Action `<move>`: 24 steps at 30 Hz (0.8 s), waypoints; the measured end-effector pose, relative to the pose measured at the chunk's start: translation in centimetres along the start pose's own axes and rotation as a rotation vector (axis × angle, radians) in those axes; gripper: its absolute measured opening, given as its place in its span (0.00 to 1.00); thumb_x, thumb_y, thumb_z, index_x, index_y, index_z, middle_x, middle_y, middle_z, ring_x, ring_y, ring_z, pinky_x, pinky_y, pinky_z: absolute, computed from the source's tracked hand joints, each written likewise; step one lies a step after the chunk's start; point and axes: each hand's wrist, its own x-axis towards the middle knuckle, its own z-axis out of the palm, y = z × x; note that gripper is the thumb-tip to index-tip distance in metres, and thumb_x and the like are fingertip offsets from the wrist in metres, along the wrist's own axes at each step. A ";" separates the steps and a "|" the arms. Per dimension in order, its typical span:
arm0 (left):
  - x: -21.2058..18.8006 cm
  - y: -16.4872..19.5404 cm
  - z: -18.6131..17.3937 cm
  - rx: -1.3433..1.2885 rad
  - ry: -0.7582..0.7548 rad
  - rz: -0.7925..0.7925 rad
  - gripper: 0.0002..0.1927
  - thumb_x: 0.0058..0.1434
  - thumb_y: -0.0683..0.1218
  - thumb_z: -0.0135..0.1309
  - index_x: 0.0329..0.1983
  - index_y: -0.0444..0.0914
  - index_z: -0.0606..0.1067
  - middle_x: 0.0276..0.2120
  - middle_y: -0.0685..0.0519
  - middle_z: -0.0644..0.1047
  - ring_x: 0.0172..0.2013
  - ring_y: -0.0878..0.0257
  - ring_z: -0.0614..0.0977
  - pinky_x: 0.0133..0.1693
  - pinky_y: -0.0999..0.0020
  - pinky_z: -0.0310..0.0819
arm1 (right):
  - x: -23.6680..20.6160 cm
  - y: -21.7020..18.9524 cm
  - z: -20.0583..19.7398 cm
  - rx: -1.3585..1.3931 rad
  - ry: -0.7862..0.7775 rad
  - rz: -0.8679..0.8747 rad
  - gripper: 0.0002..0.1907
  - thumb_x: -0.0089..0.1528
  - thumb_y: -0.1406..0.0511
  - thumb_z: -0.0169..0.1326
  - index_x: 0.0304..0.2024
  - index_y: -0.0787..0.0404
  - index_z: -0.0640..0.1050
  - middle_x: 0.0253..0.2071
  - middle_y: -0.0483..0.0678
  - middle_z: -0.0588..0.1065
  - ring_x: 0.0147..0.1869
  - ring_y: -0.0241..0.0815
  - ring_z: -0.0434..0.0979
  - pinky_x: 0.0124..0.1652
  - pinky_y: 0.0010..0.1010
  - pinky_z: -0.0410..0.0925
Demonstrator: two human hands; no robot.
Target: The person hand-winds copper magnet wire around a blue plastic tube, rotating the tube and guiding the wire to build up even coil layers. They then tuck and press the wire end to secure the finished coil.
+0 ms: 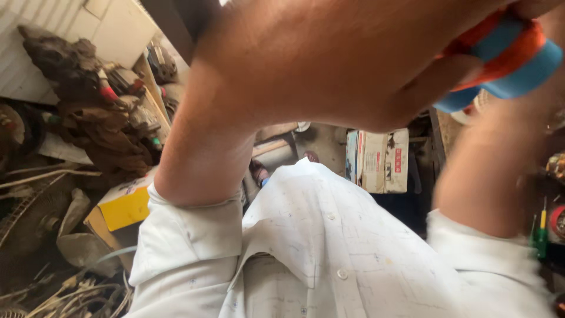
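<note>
Raised close, the left hand (329, 65) is curled around a blue-and-orange cylindrical handle (506, 56). Whether the blurred right hand (553, 23) is grasping cannot be told. White creased shirt fabric (329, 253) is seen below.

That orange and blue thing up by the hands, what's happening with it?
A person in a white shirt has both hands raised close to the camera. The left hand grips an orange and blue tool handle, fingers wrapped around it. The right hand is mostly out of view; only its forearm shows, blurred. Below lie a yellow box, cardboard boxes and fan parts.
</note>
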 end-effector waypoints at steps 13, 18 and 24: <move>1.6 0.7 -3.9 0.259 -0.036 -0.080 0.17 0.55 0.49 0.65 0.43 0.42 0.71 0.31 0.54 0.74 0.33 0.52 0.78 0.31 0.55 0.66 | 3.6 0.6 1.6 -0.036 -0.014 0.000 0.04 0.71 0.67 0.50 0.40 0.54 0.72 0.33 0.44 0.74 0.37 0.37 0.76 0.38 0.25 0.67; 1.2 0.2 -2.8 0.261 0.036 -0.165 0.18 0.55 0.50 0.64 0.46 0.45 0.72 0.33 0.57 0.74 0.36 0.56 0.80 0.33 0.58 0.68 | -6.4 2.5 5.7 0.172 -0.339 -0.077 0.04 0.70 0.68 0.50 0.40 0.54 0.72 0.33 0.44 0.74 0.38 0.38 0.76 0.38 0.25 0.68; 0.1 -0.3 -2.1 0.247 -0.045 -0.157 0.19 0.53 0.51 0.62 0.47 0.46 0.73 0.32 0.57 0.75 0.33 0.56 0.79 0.34 0.57 0.68 | -0.5 2.8 -1.5 -0.126 -0.082 -0.210 0.10 0.73 0.66 0.53 0.36 0.63 0.77 0.32 0.46 0.76 0.32 0.35 0.75 0.34 0.23 0.66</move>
